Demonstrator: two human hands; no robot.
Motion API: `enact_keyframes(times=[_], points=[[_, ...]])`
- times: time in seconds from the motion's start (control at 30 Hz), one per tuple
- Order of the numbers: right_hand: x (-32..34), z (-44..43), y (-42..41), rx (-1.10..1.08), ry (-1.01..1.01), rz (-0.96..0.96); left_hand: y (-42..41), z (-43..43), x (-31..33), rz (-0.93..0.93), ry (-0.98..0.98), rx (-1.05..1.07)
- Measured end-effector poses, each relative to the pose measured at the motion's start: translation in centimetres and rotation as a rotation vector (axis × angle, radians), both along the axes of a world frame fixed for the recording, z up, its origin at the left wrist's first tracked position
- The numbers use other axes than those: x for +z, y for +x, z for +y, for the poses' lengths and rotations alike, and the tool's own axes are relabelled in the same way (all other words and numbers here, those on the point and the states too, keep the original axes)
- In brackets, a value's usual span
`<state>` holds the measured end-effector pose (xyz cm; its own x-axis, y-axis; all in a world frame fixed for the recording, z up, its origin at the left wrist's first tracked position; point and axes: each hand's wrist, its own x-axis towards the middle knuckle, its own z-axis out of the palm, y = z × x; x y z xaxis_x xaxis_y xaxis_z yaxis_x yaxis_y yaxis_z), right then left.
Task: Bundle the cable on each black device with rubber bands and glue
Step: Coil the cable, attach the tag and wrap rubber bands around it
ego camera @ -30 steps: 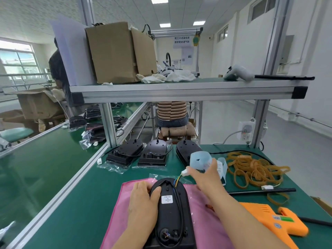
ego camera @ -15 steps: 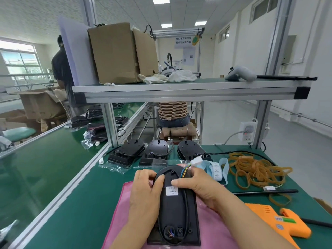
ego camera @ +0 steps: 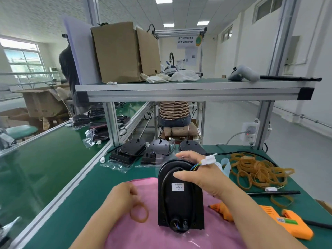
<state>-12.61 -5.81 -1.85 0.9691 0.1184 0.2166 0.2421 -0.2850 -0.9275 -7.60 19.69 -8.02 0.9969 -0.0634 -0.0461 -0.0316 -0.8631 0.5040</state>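
A worker's right hand (ego camera: 203,177) grips the top of a black device (ego camera: 179,200), which stands on end on a pink cloth (ego camera: 143,234). Its cable (ego camera: 162,186) loops round the back, and the white plug (ego camera: 208,161) is caught between the fingers. The left hand (ego camera: 124,196) pinches a single rubber band (ego camera: 139,212) just beside it. Banding looks about to begin: the band must next be stretched over the gathered cable. The glue gun (ego camera: 280,221) lies at right.

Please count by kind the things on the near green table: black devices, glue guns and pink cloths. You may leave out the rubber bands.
Black devices: 4
Orange glue gun: 1
Pink cloth: 1
Total: 6
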Motion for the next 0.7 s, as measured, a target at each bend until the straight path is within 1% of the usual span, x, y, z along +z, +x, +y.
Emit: enact_keyframes(times=[0.07, 0.13, 0.2, 0.23, 0.27, 0.33, 0.4, 0.47, 0.57, 0.7], points=[[0.5, 0.0, -0.1, 0.043, 0.012, -0.005, -0.1, -0.2, -0.7, 0.051, 0.066, -0.012], [0.6, -0.2, -0.3, 0.051, 0.021, -0.007, -0.2, -0.1, -0.8, 0.070, 0.112, 0.028], [0.2, -0.5, -0.4, 0.049, 0.054, 0.010, -0.3, -0.1, -0.5, 0.064, 0.085, 0.051], [0.1, -0.7, -0.4, 0.049, 0.076, 0.026, -0.4, -0.2, -0.2, 0.049, 0.010, 0.071], [-0.1, -0.8, -0.4, 0.050, 0.099, 0.042, -0.5, -0.4, 0.2, 0.030, -0.113, 0.105], [-0.3, -0.9, -0.3, 0.052, 0.132, 0.054, -0.8, -1.0, 1.5, 0.047, -0.472, 0.187], [-0.3, -0.9, -0.2, 0.044, 0.135, 0.054, -1.0, -1.6, 2.8, 0.164, -0.825, 0.203], [-0.3, -0.9, -0.2, 0.043, 0.126, 0.048, -1.1, -2.3, 4.0, 0.267, -1.071, 0.190], [-0.2, -0.8, -0.2, 0.044, 0.129, 0.044, -1.2, -2.8, 5.7, 0.325, -1.327, 0.192], [-0.3, -0.8, 0.0, 0.039, 0.130, 0.036, -1.7, -3.0, 7.1, 0.503, -1.551, 0.076]])
